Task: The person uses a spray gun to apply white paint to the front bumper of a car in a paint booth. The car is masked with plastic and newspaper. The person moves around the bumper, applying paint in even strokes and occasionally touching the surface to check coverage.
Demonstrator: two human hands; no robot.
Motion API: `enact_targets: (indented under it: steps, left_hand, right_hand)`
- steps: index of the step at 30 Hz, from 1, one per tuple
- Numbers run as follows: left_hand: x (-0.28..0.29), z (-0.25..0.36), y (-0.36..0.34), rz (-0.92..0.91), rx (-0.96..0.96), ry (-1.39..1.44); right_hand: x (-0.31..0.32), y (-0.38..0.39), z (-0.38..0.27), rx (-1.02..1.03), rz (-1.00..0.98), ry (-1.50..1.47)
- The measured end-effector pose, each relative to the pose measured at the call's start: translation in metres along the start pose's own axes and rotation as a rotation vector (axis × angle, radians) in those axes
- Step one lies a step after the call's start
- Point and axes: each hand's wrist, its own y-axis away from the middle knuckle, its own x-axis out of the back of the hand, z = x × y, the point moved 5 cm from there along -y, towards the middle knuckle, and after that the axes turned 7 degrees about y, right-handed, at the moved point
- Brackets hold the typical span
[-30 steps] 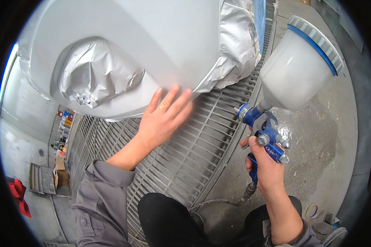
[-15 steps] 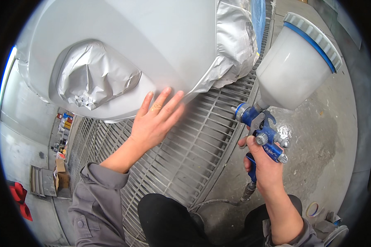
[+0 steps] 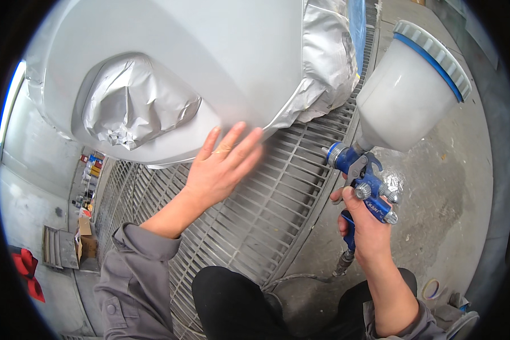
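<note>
Two hands I see: left hand [image 3: 221, 170] flat with open grip on the grey car panel [image 3: 198, 62] at center, right hand [image 3: 368, 232] closed around the blue spray gun [image 3: 365, 187] at right.

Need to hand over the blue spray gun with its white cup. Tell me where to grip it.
Grip the blue spray gun by its handle, below the body, coming from underneath as the right hand does. The bulky white cup sits on top, tilted, leaving only the slim handle free.
</note>
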Motion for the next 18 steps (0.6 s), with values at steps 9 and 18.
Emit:
enact_targets:
  steps: [9, 18]
  left_hand:
    - [0.0, -0.01, -0.011, -0.015, 0.012, 0.005]
    - [0.003, 0.004, -0.018, 0.012, -0.039, -0.03]
  right_hand:
    - [-0.001, 0.0, -0.002, 0.015, 0.012, -0.006]
    - [-0.004, 0.001, 0.001, -0.017, -0.028, -0.015]
